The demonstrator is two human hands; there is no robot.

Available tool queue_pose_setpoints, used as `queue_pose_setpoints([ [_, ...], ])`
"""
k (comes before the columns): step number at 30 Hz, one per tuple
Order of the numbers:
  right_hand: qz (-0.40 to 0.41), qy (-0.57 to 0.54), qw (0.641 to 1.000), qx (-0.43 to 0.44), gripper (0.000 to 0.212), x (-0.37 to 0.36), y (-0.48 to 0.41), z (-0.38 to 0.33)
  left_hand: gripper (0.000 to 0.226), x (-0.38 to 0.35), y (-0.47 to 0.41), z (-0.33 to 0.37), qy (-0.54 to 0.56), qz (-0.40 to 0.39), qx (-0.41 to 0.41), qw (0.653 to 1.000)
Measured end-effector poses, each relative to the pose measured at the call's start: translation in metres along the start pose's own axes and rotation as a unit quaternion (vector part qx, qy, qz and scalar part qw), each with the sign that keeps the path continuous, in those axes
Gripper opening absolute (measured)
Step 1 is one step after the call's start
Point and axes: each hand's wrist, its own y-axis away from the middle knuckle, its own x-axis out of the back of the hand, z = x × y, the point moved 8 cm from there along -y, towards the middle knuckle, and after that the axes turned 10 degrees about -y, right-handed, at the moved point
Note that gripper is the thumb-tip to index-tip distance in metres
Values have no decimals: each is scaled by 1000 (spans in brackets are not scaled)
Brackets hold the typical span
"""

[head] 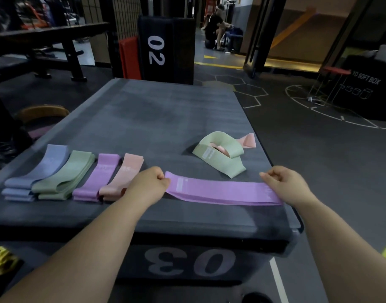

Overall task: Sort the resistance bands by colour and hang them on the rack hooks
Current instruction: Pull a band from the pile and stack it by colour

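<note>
The left hand (151,182) pinches one end of the purple band (222,191). The right hand (281,184) seems to pinch the other, holding it flat between them, ready for the purple pile (95,178) just left of the left hand.

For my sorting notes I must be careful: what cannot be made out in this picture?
All in the head view.
Rack hooks: none in frame.
Print on the purple band: blurred.
Near end of the pink stack: partly behind the left hand.
The pink band: partly hidden inside the loose green band.
The right hand: pinching or pressing, its underside hidden.
</note>
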Motion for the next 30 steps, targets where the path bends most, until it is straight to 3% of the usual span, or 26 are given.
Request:
queue_pose_setpoints([
  [4,-40,66,997,-5,20,-20,-1,10,25,-3,2,-4,-58,-18,2,998],
  [7,-19,66,998,-13,20,-14,-5,12,24,-1,5,-5,-70,-21,0,997],
  [10,6,84,995,-56,22,1,-5,18,14,-1,6,-7,-80,-22,4,997],
  [15,-31,116,984,-129,12,3,1,31,8,-3,6,-6,-83,-24,6,996],
  [20,-33,117,982,-142,19,0,6,28,17,-1,9,-2,-99,-26,0,995],
  [25,-25,97,983,-156,25,2,7,26,9,-1,7,-4,-85,-7,-3,996],
  [30,-50,110,979,-163,9,-1,7,27,2,5,7,-1,-61,17,-3,998],
])
